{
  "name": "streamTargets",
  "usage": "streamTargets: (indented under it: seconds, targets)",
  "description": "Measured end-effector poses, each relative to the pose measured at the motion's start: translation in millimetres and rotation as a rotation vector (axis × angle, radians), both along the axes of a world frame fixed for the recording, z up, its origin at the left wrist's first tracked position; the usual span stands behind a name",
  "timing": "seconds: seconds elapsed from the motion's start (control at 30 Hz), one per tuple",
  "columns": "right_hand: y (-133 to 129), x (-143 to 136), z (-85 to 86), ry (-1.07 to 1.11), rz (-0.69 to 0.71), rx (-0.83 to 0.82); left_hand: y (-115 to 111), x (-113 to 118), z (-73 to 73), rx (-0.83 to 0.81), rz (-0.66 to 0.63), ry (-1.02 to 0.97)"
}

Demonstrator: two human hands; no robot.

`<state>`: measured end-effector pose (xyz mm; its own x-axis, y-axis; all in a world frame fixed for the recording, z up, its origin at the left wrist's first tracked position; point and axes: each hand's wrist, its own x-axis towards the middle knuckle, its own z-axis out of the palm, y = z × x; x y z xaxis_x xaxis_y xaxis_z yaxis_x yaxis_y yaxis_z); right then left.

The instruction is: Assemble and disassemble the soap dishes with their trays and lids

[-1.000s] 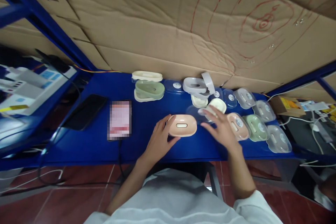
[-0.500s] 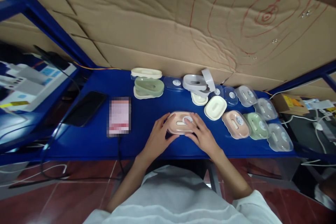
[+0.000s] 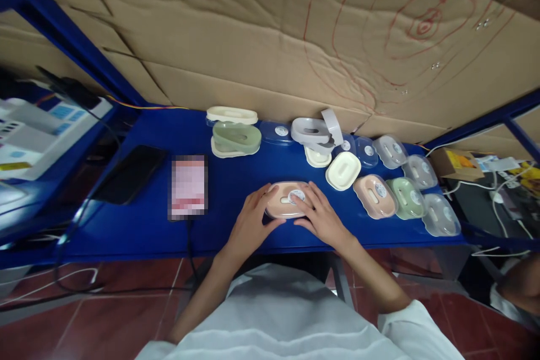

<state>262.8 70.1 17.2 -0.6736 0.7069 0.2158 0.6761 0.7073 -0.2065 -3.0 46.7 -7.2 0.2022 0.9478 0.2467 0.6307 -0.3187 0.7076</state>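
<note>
A pink soap box with a clear lid and a round white sticker lies near the front edge of the blue table. Around its left end my left hand is wrapped, thumb at the front. My right hand grips the right end, its fingers over the lid and sticker. To the right sit a second pink box, a green box and a grey box, all with clear lids. A cream tray lies just behind my right hand.
Green trays, grey trays and clear lids line the back by the cardboard wall. At left are a black phone-like slab and a blurred pink item. A person's arm shows at far right.
The view has shifted slightly, so the items on the table appear a little further left. Both hands keep their hold on the pink box.
</note>
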Motion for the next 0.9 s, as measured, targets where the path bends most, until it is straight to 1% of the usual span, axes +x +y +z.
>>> streamTargets:
  seconds: [0.03, 0.07, 0.1, 0.13, 0.2, 0.23, 0.27, 0.3, 0.33, 0.37, 0.4, 0.47, 0.57, 0.63, 0.7, 0.73, 0.77, 0.83, 0.87, 0.9]
  targets:
    - [5, 6, 3.8, 0.009, -0.003, -0.012, -1, 1, -0.2, 0.0, 0.008, 0.002]
    - [13, 15, 8.7, 0.032, -0.048, -0.009, -2, 1, -0.3, 0.0, 0.018, 0.0]
    - [26, 25, 14.4, 0.066, -0.148, 0.009, -2, 2, -0.5, 0.001, 0.025, -0.003]
    - [41, 35, 20.4, 0.102, -0.303, 0.037, -3, 2, -0.6, 0.002, 0.029, -0.006]
    - [79, 56, 30.7, 0.138, -0.703, 0.07, -4, 2, -1.3, 0.007, 0.033, -0.008]
    - [99, 64, 34.3, 0.116, -0.883, 0.03, -4, 2, -1.7, 0.011, 0.036, -0.008]
    - [117, 69, 36.4, 0.08, -1.016, -0.052, -4, 2, -2.2, 0.014, 0.037, -0.006]
    - [133, 72, 37.0, 0.043, -1.102, -0.148, -4, 2, -2.8, 0.015, 0.037, -0.005]
    - [145, 72, 36.0, 0.013, -1.149, -0.237, -4, 1, -3.4, 0.017, 0.035, -0.005]
    - [152, 69, 33.7, -0.008, -1.167, -0.301, -4, 1, -4.0, 0.019, 0.033, -0.005]
    - [156, 64, 30.2, -0.021, -1.17, -0.329, -4, 0, -4.6, 0.021, 0.03, -0.005]
    - [152, 47, 21.0, -0.035, -1.154, -0.294, -5, 0, -5.3, 0.026, 0.03, -0.005]
    - [130, 20, 8.6, -0.044, -1.081, -0.183, -7, 0, -4.9, 0.032, 0.025, -0.013]
    - [112, 7, 6.3, 0.0, -1.002, -0.125, -8, 0, -3.5, 0.029, 0.01, -0.033]
    - [94, 1, 10.9, 0.085, -0.91, -0.066, -9, -1, -1.6, 0.013, 0.006, -0.063]
    - [84, 0, 15.7, 0.13, -0.835, -0.042, -10, -1, -0.5, 0.001, 0.01, -0.078]
    - [74, 0, 21.5, 0.165, -0.722, -0.041, -10, -2, 0.8, -0.012, 0.015, -0.091]
    - [52, 1, 34.4, 0.194, -0.4, -0.121, -11, -4, 4.1, -0.033, 0.011, -0.111]
    - [41, 0, 40.6, 0.189, -0.232, -0.187, -11, -5, 6.1, -0.036, -0.002, -0.122]
    - [31, -1, 46.1, 0.176, -0.093, -0.253, -10, -4, 8.4, -0.034, -0.019, -0.132]
